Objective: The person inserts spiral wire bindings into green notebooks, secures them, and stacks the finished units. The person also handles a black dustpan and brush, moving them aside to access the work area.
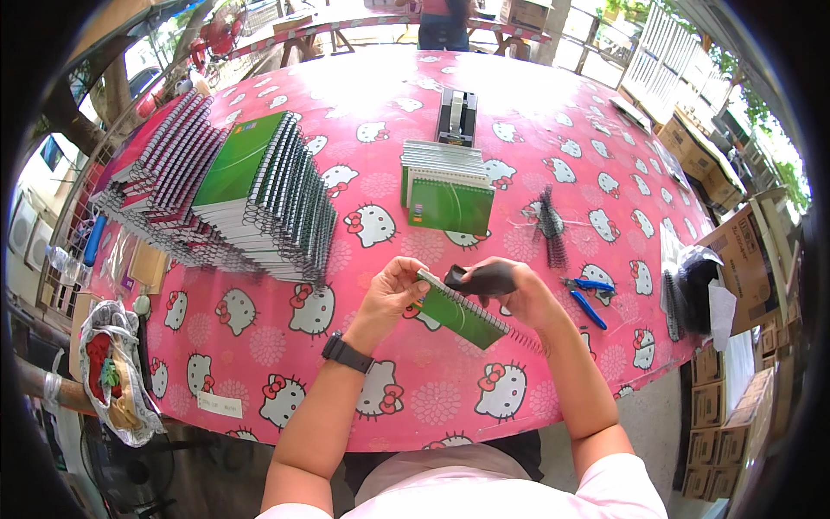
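Note:
A small green notebook hangs tilted above the table, a spiral coil threaded along its upper edge and sticking out past its lower right end. My left hand pinches the notebook's upper left corner. Around a dark, rounded hand tool, whose exact kind is unclear, my right hand is closed; the tool's tip lies close to the coiled edge near my left fingers. To the right, blue-handled cutting pliers rest on the table. Beyond my hands stands a stack of green notebooks.
Tall stacks of spiral-bound green notebooks and magenta notebooks fill the left. Loose black coils lie right of centre. A black tape dispenser stands behind the small notebooks. Cardboard boxes line the right side of the pink table.

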{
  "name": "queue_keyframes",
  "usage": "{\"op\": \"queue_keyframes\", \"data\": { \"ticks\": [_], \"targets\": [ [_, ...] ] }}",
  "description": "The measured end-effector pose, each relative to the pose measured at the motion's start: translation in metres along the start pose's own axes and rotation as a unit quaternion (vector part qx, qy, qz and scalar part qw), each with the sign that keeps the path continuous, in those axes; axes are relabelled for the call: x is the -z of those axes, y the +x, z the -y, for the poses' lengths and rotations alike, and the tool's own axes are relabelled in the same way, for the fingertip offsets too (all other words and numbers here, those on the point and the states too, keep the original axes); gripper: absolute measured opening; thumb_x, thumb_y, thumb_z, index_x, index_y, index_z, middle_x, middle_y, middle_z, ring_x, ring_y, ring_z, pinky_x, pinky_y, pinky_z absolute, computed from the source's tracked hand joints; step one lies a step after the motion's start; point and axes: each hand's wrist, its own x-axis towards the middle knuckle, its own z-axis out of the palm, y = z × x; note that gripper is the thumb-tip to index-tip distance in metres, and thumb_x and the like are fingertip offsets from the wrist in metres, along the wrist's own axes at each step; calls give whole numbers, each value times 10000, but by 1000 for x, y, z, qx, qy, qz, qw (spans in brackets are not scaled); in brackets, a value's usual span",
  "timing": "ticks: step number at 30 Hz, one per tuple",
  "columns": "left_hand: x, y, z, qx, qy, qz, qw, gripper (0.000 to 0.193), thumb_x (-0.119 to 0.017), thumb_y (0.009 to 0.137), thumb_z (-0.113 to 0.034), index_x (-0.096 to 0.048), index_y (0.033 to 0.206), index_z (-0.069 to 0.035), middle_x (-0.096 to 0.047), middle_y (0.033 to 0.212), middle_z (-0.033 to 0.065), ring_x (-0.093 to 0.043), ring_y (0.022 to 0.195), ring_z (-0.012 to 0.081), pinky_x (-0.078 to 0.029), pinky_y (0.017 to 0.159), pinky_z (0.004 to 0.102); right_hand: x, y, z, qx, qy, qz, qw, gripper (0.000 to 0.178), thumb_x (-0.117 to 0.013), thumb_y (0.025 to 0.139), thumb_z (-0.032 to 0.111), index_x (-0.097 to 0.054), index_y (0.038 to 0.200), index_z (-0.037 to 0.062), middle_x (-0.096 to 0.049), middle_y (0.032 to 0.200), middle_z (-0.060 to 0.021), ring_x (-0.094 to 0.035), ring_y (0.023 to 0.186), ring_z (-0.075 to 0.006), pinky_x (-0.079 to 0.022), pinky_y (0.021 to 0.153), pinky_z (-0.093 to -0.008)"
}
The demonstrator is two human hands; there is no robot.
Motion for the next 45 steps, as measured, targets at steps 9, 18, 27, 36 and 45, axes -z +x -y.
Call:
{"op": "queue_keyframes", "data": {
  "ticks": [9, 18, 27, 36, 45],
  "targets": [
    [1, -1, 1, 1, 7, 12, 1000, 183, -629, 869, 7, -551, 1021, -58, -639, 976, 37, -600, 951, 101, -497, 831, 246, -6, 3, -9, -57, -224, -76, 970, 411, -602, 855, 357, -626, 1057, 1, -579, 843, 6, -492, 801, -71, -397, 707, -223],
    [2, -6, 2, 20, 36, 4, 999, 184, -622, 861, 38, -564, 1008, -55, -624, 963, 18, -597, 912, 87, -509, 805, 247, -12, 1, -4, -48, -180, -100, 977, 464, -661, 835, 413, -640, 1045, 0, -610, 903, -29, -533, 826, -110, -423, 746, -253],
    [-5, -3, -4, 36, 64, -1, 997, 188, -661, 843, 15, -578, 998, -50, -626, 900, -1, -586, 790, 53, -489, 657, 190, 23, 2, -9, 90, -573, -196, 791, 587, -683, 785, 491, -591, 1177, 63, -603, 1129, -138, -486, 1120, -290, -409, 942, -400],
    [-62, -10, -35, -41, 162, -64, 984, 164, -704, 808, 17, -605, 939, 10, -657, 861, 58, -614, 738, 82, -520, 650, 196, -37, -11, 26, 166, -410, -127, 888, 209, -752, 758, 90, -652, 931, 28, -622, 891, -54, -635, 770, -157, -508, 685, -266],
    [-75, -14, -50, -24, 203, -51, 978, 146, -709, 789, 48, -620, 897, 6, -675, 853, 83, -635, 774, 91, -528, 660, 203, -40, -21, 32, 156, -335, -110, 923, 210, -699, 817, 104, -598, 963, -7, -586, 850, -101, -623, 772, -229, -507, 687, -319]
  ]
}}
